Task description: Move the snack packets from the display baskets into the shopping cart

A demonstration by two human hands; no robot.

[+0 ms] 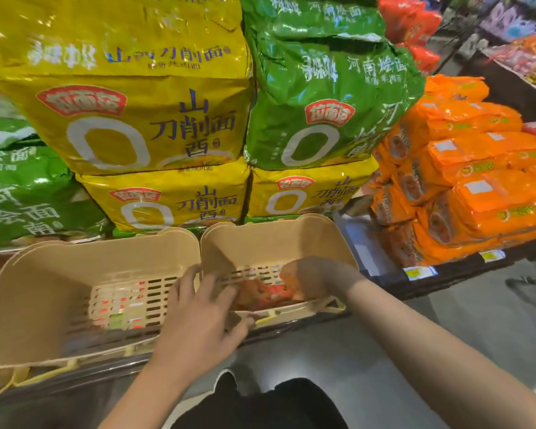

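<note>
Two beige slotted display baskets stand side by side at the shelf's front edge. Both my hands reach into the right basket (pixel 270 239), where red-orange snack packets (pixel 265 294) lie on its floor. My left hand (pixel 198 317) lies over the basket's front left corner, fingers stretched toward the packets and thumb by the front rim. My right hand (pixel 310 278) is deep in the basket with fingers curled down onto the packets; the blur hides the grip itself. The left basket (pixel 44 280) looks empty inside; coloured packets show through its slots. No shopping cart is in view.
Big yellow noodle multipacks (pixel 130 119) and green noodle multipacks (pixel 322 97) are stacked right behind the baskets. Orange packs (pixel 477 181) are piled to the right above yellow price tags (pixel 418 272). Grey floor lies below, with my dark trousers (pixel 260 404) at the bottom.
</note>
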